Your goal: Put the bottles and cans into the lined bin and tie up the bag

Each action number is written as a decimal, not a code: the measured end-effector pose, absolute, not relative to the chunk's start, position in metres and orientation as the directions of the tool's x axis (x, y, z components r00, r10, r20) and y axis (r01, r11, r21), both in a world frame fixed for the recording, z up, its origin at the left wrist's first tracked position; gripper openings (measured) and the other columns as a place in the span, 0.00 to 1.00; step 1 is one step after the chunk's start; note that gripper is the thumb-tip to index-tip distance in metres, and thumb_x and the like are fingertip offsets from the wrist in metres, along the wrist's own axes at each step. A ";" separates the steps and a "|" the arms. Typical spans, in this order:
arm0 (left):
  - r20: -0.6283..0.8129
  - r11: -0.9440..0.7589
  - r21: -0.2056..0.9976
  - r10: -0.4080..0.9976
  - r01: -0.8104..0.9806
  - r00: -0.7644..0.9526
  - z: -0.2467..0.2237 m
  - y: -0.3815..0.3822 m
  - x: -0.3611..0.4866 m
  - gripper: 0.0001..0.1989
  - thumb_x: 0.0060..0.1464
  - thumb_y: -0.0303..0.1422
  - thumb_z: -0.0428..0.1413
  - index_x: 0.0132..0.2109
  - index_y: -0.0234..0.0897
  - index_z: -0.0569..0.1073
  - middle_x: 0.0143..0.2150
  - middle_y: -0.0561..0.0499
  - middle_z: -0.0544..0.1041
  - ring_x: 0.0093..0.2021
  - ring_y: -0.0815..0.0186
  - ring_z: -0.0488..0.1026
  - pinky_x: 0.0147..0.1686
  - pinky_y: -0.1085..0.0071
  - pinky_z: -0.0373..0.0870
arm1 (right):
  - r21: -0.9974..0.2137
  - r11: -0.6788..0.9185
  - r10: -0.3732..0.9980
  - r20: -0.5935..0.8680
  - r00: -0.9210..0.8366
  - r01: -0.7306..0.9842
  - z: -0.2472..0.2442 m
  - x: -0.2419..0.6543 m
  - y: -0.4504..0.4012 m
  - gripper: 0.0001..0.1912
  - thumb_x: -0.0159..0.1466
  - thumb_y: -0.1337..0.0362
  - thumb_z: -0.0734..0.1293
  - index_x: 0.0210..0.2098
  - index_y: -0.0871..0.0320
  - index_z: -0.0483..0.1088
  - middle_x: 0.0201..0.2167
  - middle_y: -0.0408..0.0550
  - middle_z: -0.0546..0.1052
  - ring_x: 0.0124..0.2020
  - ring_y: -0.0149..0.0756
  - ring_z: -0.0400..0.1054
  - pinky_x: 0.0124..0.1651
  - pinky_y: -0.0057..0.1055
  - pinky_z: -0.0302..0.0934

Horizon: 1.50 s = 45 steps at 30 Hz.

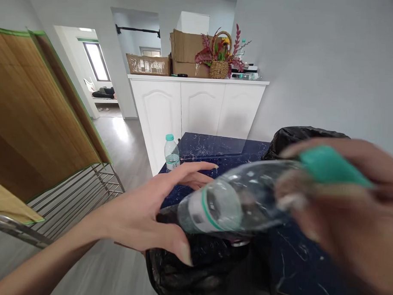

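A clear plastic bottle with a teal cap and a label point(213, 206) lies tilted across the view, its cap end in my right hand point(339, 200), which is blurred. My left hand point(149, 206) is spread with thumb and fingers apart near the bottle's base; whether it touches the bottle I cannot tell. Below the bottle is a black plastic bag point(192, 268) with its mouth open. Another bottle with a teal cap point(172, 153) stands upright on the dark blue marbled table point(212, 146), beyond my left hand.
A second black bag point(293, 136) stands behind my right hand. A white cabinet point(201, 104) holds cardboard boxes point(187, 48) and a flower basket point(219, 69). At left are a metal rack point(95, 187) and a brown hanging mat point(39, 116).
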State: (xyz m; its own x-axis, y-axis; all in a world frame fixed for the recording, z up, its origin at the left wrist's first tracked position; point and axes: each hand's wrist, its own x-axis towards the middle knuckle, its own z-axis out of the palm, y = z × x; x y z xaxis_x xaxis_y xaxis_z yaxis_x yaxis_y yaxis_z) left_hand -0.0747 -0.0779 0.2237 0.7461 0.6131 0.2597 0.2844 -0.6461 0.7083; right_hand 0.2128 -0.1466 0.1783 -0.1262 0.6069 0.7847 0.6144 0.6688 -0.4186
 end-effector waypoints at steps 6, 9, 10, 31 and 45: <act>0.296 -0.529 0.742 0.809 0.411 0.508 0.197 -0.069 -0.077 0.31 0.58 0.48 0.68 0.64 0.43 0.73 0.58 0.45 0.82 0.55 0.53 0.82 0.54 0.58 0.81 | -0.610 0.711 0.665 0.745 -0.053 0.350 0.230 0.157 -0.103 0.21 0.69 0.55 0.76 0.58 0.54 0.76 0.29 0.38 0.79 0.23 0.29 0.74 0.27 0.26 0.71; 0.339 -0.410 0.833 0.909 0.372 0.242 0.179 -0.050 -0.097 0.32 0.56 0.50 0.69 0.62 0.42 0.74 0.59 0.44 0.82 0.57 0.51 0.81 0.54 0.58 0.81 | -0.564 0.714 0.680 0.699 -0.221 0.415 0.213 0.177 -0.119 0.20 0.70 0.59 0.75 0.61 0.49 0.74 0.34 0.39 0.83 0.28 0.30 0.77 0.33 0.25 0.74; 0.341 -0.368 0.852 0.930 0.372 0.138 0.172 -0.043 -0.104 0.32 0.56 0.51 0.69 0.61 0.41 0.74 0.59 0.43 0.82 0.57 0.50 0.81 0.53 0.59 0.81 | -0.553 0.715 0.693 0.642 -0.329 0.427 0.204 0.186 -0.128 0.17 0.71 0.60 0.74 0.58 0.48 0.75 0.34 0.38 0.83 0.29 0.30 0.78 0.35 0.24 0.75; 0.402 -0.262 0.837 0.890 0.480 -0.215 0.032 0.067 -0.129 0.39 0.51 0.53 0.69 0.61 0.38 0.67 0.59 0.38 0.79 0.57 0.51 0.81 0.56 0.56 0.78 | -0.108 0.220 0.882 0.447 -0.150 0.970 0.022 0.228 -0.164 0.25 0.81 0.47 0.49 0.57 0.55 0.68 0.46 0.54 0.82 0.29 0.43 0.82 0.19 0.33 0.66; 0.902 -0.736 0.280 0.421 0.616 0.093 0.111 -0.024 -0.114 0.29 0.55 0.33 0.66 0.61 0.46 0.65 0.62 0.44 0.67 0.69 0.49 0.68 0.70 0.42 0.65 | -0.146 0.074 0.852 0.523 0.013 0.987 -0.003 0.184 -0.129 0.34 0.78 0.41 0.51 0.70 0.60 0.57 0.52 0.66 0.78 0.49 0.59 0.77 0.47 0.52 0.75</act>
State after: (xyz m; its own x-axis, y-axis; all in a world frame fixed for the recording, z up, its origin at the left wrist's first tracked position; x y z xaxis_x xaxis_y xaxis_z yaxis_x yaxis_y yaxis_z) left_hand -0.1135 -0.0240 0.1111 0.0927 0.4210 0.9023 0.6161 -0.7361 0.2802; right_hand 0.1837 -0.1293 -0.0027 0.0134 0.8521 0.5231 0.9866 0.0739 -0.1458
